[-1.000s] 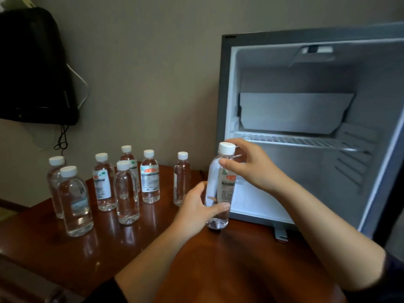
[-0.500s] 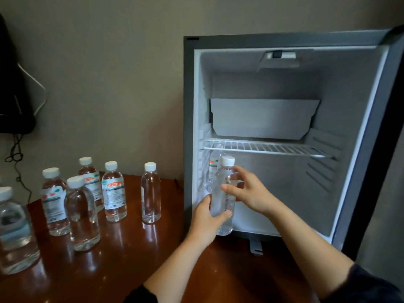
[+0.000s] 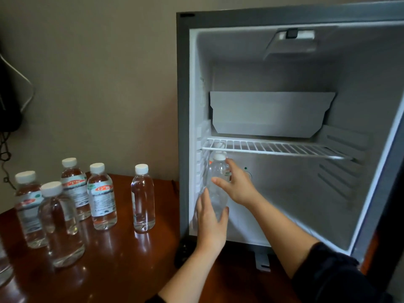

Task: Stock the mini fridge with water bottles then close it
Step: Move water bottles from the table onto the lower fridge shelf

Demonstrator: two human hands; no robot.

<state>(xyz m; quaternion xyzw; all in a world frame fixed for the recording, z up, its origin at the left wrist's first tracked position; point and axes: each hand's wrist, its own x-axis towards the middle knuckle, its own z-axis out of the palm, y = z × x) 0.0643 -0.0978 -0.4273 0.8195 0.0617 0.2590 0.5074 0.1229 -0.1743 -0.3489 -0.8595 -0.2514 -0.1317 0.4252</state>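
Note:
The mini fridge point(image 3: 183, 106) stands open on the wooden table, its white inside bare but for a wire shelf point(image 3: 273, 148). A clear water bottle point(image 3: 217, 180) with a white cap stands upright under that shelf, at the fridge's left wall. My right hand point(image 3: 237, 186) grips its upper half and my left hand point(image 3: 211, 221) holds its lower part. Behind it, a second bottle's cap point(image 3: 218, 144) shows through the shelf bars. Several more capped water bottles point(image 3: 143, 197) stand on the table left of the fridge.
The wooden table point(image 3: 122, 263) spreads below and left of the fridge. The fridge door's edge point(image 3: 384, 193) runs down the far right. A dark object with a cable point(image 3: 8, 106) hangs on the wall at the left edge.
Both hands carried the bottle from above the table rightward into the fridge's lower compartment, up against its left wall. The view shifted right and closer to the fridge.

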